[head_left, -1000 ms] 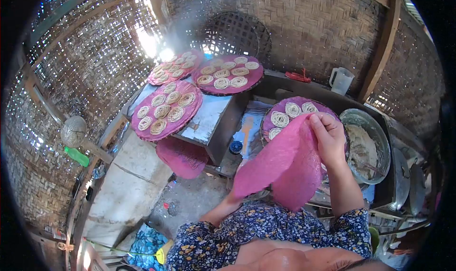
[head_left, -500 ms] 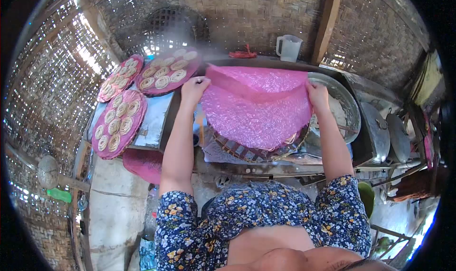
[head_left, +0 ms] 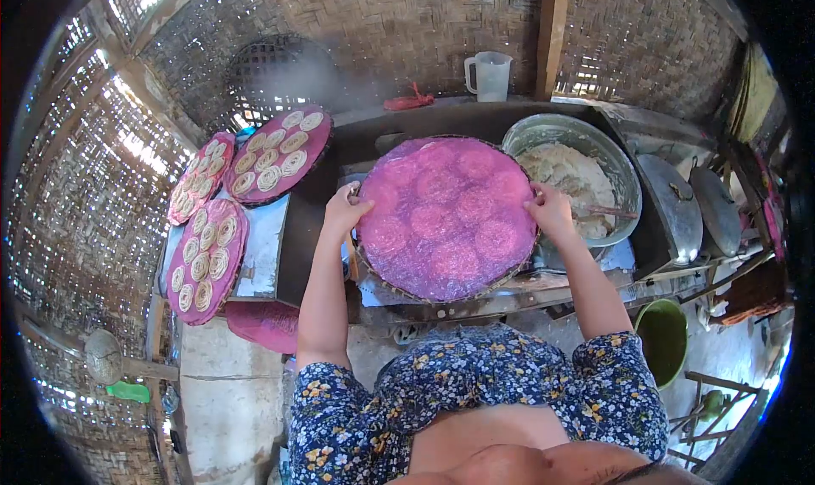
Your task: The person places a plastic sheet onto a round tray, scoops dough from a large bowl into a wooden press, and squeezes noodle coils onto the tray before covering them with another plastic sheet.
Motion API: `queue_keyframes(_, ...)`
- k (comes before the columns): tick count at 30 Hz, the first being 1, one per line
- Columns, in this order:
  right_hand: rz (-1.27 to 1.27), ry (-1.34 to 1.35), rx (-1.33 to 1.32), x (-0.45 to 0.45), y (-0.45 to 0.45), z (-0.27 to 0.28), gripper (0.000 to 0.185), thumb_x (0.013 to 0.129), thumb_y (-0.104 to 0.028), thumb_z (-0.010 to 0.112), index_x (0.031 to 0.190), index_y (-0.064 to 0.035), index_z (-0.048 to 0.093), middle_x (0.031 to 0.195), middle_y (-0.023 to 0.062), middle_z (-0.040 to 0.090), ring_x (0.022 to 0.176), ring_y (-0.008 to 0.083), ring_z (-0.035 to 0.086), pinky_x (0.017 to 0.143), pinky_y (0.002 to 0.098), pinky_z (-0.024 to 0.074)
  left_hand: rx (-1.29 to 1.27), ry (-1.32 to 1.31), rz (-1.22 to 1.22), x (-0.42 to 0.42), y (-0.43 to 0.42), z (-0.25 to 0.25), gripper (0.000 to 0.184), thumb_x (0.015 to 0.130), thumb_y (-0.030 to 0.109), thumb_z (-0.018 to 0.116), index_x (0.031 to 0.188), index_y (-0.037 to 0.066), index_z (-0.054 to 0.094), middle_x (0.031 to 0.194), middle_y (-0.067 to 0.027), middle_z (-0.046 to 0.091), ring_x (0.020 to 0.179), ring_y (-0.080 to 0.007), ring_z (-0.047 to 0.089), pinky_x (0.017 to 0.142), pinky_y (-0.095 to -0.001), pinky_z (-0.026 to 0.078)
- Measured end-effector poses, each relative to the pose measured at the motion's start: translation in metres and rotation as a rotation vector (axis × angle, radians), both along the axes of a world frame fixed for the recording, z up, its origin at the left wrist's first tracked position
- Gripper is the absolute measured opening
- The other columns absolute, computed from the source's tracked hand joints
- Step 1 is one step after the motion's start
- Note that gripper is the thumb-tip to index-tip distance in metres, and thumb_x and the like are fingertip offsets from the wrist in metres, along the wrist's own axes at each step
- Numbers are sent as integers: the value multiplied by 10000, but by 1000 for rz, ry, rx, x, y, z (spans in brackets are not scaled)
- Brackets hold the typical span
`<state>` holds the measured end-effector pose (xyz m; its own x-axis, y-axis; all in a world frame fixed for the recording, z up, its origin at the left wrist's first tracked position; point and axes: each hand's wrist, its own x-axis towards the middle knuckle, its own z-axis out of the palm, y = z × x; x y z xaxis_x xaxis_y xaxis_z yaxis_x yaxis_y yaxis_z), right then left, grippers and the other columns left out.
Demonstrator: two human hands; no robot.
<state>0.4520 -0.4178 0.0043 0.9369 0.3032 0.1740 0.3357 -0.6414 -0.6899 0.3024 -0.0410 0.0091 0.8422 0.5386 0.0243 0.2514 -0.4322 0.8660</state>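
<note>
A round woven tray [head_left: 379, 286] stands in front of me. Over it lies a pink net cloth [head_left: 407, 268], smooth and flat, with the coiled shapes of several round dough pieces [head_left: 452, 219] showing through. My left hand [head_left: 345, 209] grips the tray's left edge, thumb on top of the cloth. At the right edge my right hand [head_left: 552, 211] holds it the same way, its fingers partly hidden beneath the rim. Just behind my right hand sits a large metal basin [head_left: 632, 179] of pale dough [head_left: 567, 172], with a stick lying in it.
On the left, several pink-covered trays [head_left: 278, 145] bear coiled dough pieces, some on a pale surface [head_left: 259, 256]. Steam rises behind. A clear measuring jug [head_left: 490, 76] and a red bag [head_left: 409, 99] stand at the back. Metal lids [head_left: 671, 209] lean right; a green bucket [head_left: 662, 341] is below.
The pink cloth, raised and folded between my hands before, now lies flat over the tray. Both hands have moved down from the cloth's corners to the tray's sides.
</note>
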Motion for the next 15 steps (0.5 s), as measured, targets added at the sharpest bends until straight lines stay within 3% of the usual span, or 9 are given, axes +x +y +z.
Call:
queue_keyframes(8,20,-64,152,0,0,4,415,665,-181,664,1066,-111,586,692,87,604,657,226,601,633,348,468,42,-92,53,-12,-13,22,626,664,61,656,1239,-16,421,821,-93,612,728,-140,579,671,-262,454)
queue_keyframes(13,12,-77,54,-9,-3,-3,427,661,-173,669,1074,-116,578,701,84,608,669,236,606,636,349,474,211,-21,83,-7,-2,14,629,637,124,674,1220,32,456,825,-110,636,747,-176,623,684,-280,491)
queue_keyframes(15,-6,-69,39,-12,-5,-8,433,660,-171,670,1079,-118,573,702,83,609,671,242,607,637,353,476,231,10,75,-9,-3,6,617,655,87,669,1227,18,449,816,-102,628,735,-159,606,678,-263,471)
